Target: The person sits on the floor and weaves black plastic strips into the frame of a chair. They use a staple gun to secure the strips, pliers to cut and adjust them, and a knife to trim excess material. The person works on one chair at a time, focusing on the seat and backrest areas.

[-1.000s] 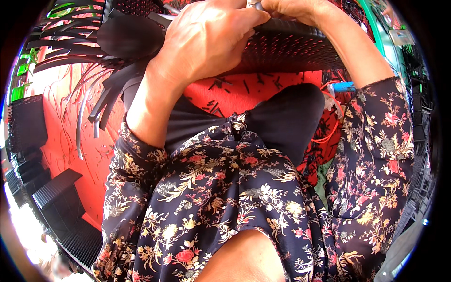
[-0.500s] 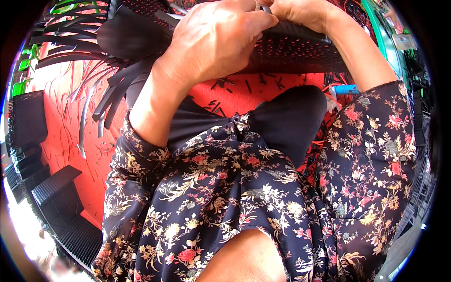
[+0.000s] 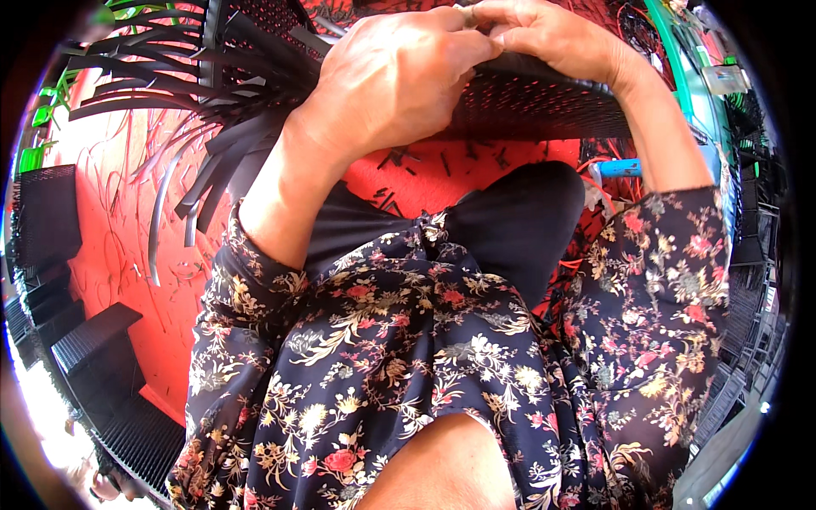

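My left hand (image 3: 395, 81) is closed with its fingertips pinched together at the upper rim of a black woven, basket-like piece (image 3: 544, 102). Right beside them, the fingers of my right hand (image 3: 552, 38) curl over the same rim, thumb pressed close. Both hands meet there; a strip between the fingertips is mostly hidden, so I cannot tell how it runs. From the left side of the woven piece, several long loose black strips (image 3: 140, 64) fan outward, and some (image 3: 208, 183) droop beside my left forearm. The piece stands across, beyond my knees.
Short black offcuts (image 3: 408, 161) lie scattered on the red floor (image 3: 127, 246). A blue pipe (image 3: 620, 167) is beside my right forearm, near a green frame (image 3: 677, 64). At the left stand a dark woven panel (image 3: 47, 212) and black woven pieces (image 3: 98, 340).
My right hand and forearm have shifted slightly right and down, with the rim tilting a little. A dark rounded blur over the strips at left is gone. Both hands keep their hold.
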